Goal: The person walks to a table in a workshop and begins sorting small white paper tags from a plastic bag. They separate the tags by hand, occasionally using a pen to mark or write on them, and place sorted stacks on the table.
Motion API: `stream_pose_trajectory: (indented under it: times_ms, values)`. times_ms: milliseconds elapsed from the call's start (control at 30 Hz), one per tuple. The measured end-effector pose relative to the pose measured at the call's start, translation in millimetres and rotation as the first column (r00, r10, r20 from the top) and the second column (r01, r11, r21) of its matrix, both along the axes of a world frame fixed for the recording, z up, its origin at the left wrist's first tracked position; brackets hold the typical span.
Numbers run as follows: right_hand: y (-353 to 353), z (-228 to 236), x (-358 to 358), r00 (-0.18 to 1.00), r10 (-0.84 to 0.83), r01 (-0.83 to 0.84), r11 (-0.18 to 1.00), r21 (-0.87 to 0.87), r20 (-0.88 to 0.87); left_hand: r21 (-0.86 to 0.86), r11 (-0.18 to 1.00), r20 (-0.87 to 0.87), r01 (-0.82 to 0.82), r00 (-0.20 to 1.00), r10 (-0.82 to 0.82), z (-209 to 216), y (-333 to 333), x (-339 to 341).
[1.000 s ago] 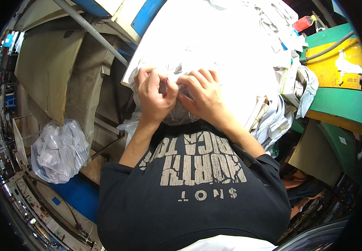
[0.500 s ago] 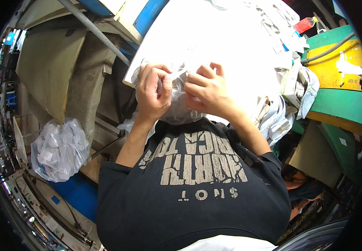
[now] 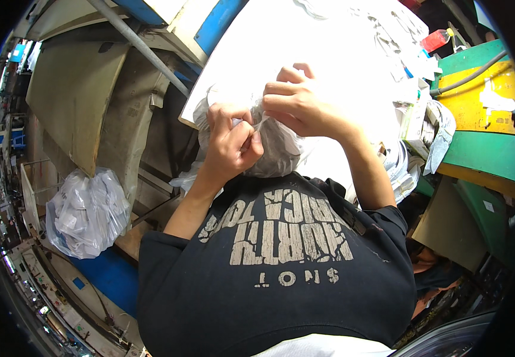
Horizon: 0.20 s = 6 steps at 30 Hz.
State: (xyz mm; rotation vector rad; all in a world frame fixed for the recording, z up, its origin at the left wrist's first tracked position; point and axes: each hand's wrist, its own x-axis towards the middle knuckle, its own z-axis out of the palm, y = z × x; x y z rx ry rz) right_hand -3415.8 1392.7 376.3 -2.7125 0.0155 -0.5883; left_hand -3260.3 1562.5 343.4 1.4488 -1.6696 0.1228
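Observation:
A filled clear plastic bag [image 3: 281, 152] rests at the near edge of the white tabletop, against my dark shirt. My left hand [image 3: 232, 143] is closed in a fist on a gathered part of its top, at the bag's left side. Slightly farther away and to the right, my right hand [image 3: 302, 104] pinches another bit of the bag's plastic with curled fingers. A thin twisted strip of plastic stretches between the two hands. What fills the bag looks pale, but glare and the hands hide most of it.
Another filled plastic bag [image 3: 88, 214] hangs or sits at the left by a leaning tan board [image 3: 76, 95]. Stacked pale pieces [image 3: 400, 166] and a red bottle [image 3: 436, 40] line the table's right side. A green and yellow machine [image 3: 477, 89] stands beyond them.
My right hand has moved away from me and slightly right. My left hand has come nearer and to the right, its fingers closing tighter on the plastic.

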Motion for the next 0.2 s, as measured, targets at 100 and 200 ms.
stream_pose_trajectory:
  times_ms: [100,200]
  values:
    - [6,0,6,0.999,-0.034,0.033,0.999,-0.024,-0.016,0.017,1.000,-0.016,-0.014,1.000,0.014,-5,4,1]
    - [15,3,9,0.998,-0.053,0.053,0.998,-0.016,-0.014,0.010,0.999,-0.009,-0.035,0.999,0.035,-7,3,1]
